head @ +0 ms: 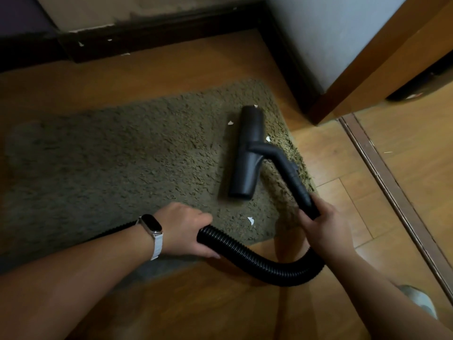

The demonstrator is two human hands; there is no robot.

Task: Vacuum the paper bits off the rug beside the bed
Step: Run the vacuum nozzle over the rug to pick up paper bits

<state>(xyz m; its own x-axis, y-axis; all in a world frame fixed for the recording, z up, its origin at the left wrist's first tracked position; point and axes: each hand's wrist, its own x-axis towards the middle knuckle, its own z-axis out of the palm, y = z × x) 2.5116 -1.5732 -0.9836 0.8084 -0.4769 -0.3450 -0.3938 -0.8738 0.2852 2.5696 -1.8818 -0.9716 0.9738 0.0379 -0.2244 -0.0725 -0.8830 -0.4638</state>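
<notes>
My right hand (323, 227) fingers clamp the wand (297, 185), left hand (188, 229) fingers wrap the hose (245, 253). Nozzle (247, 153) lies on the rug (122, 155) ahead; I should sweep slowly over each paper bit (250, 220).

Black vacuum nozzle (247, 153) flat on shaggy olive rug (122, 153); white paper bits (250, 220) scattered around nozzle.

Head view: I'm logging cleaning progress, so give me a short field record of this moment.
surface: shaggy rug on wood floor
tool: black vacuum nozzle resting on rug
left hand: grips ribbed hose
right hand: grips wand behind nozzle
paper bits on rug: at least four, one between the hands
progress: unfinished
</notes>
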